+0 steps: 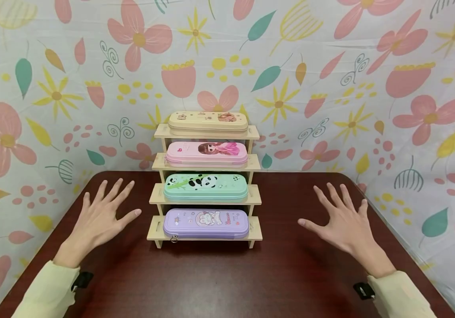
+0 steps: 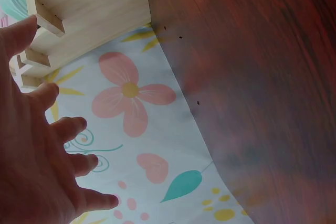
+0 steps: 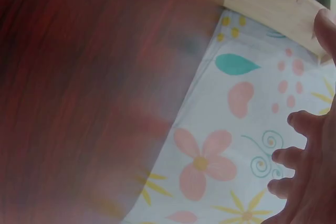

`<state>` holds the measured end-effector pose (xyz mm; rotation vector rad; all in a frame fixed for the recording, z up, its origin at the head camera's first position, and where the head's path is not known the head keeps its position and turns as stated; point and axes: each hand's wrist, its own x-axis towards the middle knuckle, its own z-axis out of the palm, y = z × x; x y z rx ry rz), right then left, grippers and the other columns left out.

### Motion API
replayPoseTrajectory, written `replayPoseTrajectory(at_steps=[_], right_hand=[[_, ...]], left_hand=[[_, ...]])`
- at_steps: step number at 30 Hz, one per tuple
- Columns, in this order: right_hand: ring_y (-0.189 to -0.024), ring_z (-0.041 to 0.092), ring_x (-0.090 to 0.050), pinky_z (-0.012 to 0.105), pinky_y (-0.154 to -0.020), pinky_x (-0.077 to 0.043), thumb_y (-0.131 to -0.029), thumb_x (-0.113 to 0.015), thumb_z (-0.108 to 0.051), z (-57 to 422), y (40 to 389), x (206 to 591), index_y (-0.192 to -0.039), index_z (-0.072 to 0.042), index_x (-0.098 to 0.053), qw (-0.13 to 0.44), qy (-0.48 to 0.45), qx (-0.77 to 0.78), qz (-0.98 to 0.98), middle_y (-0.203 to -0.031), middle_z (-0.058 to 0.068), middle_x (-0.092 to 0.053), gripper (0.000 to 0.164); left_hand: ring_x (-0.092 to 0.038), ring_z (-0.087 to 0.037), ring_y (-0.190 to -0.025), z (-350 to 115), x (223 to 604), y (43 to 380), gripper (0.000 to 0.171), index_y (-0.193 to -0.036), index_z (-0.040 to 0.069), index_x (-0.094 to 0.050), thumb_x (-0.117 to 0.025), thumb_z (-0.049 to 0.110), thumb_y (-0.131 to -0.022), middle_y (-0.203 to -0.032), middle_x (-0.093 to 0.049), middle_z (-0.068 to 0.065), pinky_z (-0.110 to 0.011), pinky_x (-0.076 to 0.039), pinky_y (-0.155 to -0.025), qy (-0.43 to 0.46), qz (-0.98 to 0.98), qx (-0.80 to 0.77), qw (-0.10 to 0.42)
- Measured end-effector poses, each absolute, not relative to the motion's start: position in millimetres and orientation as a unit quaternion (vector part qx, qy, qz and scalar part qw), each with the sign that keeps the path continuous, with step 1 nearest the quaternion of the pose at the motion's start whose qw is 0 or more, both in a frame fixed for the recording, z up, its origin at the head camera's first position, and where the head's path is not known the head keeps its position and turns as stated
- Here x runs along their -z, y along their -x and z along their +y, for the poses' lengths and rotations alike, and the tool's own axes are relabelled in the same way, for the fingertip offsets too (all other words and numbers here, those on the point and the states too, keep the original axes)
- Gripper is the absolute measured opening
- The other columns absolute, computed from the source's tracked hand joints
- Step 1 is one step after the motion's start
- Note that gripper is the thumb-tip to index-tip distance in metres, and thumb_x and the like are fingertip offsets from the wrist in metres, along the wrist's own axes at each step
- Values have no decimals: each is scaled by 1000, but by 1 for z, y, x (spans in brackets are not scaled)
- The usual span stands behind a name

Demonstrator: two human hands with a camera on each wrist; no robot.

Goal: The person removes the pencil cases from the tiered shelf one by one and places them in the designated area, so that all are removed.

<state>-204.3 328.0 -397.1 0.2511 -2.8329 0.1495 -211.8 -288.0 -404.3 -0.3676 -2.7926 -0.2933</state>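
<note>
A pale wooden stepped rack [image 1: 155, 224] stands at the middle of the table, with one zipped pencil case on each tier. From the top down they are a cream case [image 1: 207, 125], a pink case [image 1: 206, 153] with a doll picture, a mint case [image 1: 206, 187] with pandas and a lilac case [image 1: 206, 224] with a rabbit. My left hand [image 1: 99, 221] is spread left of the rack, apart from it and holding nothing. On the other side my right hand [image 1: 344, 223] has its fingers spread too, also without anything in it. Both wrist views show the rack's side panel beyond the thumb.
The dark reddish-brown table [image 1: 211, 278] has rounded far corners. Behind it and along both sides hangs a white cloth [image 1: 323, 145] printed with flowers and leaves. A small metal zipper pull [image 1: 174, 239] hangs over the lowest tier's front edge.
</note>
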Motion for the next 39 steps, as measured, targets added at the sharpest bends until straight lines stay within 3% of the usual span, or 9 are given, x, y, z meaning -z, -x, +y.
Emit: replayPoseTrajectory(at_steps=[7,16,22,28,32,39], right_hand=[[-160,40,1,88,-110,-2,-85,-61,-86,318,199,397,-171,-26,-21,146,-97,-66,-982,-173,18,-20,112],[-151,45,-30,73,-119,-20,-84,-68,-81,297,191,397,-171,-26,-23,165,-134,-113,-970,-168,19,-32,113],[-138,49,-44,72,-106,-37,-81,-73,-79,280,188,398,-171,-31,-22,183,-154,-134,-962,-159,21,-42,114],[-141,43,-44,69,-106,-39,-80,-75,-79,263,185,398,-169,-33,-26,170,-181,-165,-955,-159,17,-43,112],[-141,39,-45,67,-105,-43,-81,-77,-76,251,182,397,-166,-27,-36,158,-195,-190,-949,-159,15,-45,106],[-141,31,-46,62,-106,-47,-82,-81,-68,227,180,396,-157,-20,-50,128,-214,-239,-938,-155,7,-50,95]], left_hand=[[-14,-53,-154,-285,401,211,89,-170,23,-27,-61,64,-99,-170,-28,-20,-86,-9,-112,138,-968,119,171],[-13,-48,-157,-277,396,212,94,-170,22,-25,-65,64,-96,-170,-28,-19,-78,-10,-119,141,-961,150,186],[-16,-45,-157,-270,392,216,96,-170,20,-26,-69,62,-95,-169,-30,-19,-74,-15,-121,149,-951,187,197],[-22,-43,-156,-263,387,223,99,-170,19,-25,-75,56,-93,-168,-31,-20,-74,-26,-117,156,-939,231,204],[-31,-44,-152,-259,385,228,100,-169,20,-29,-81,52,-90,-166,-37,-18,-73,-34,-113,158,-928,264,209],[-36,-42,-150,-252,384,238,101,-168,18,-31,-86,46,-88,-166,-37,-16,-71,-36,-114,158,-921,308,180]])
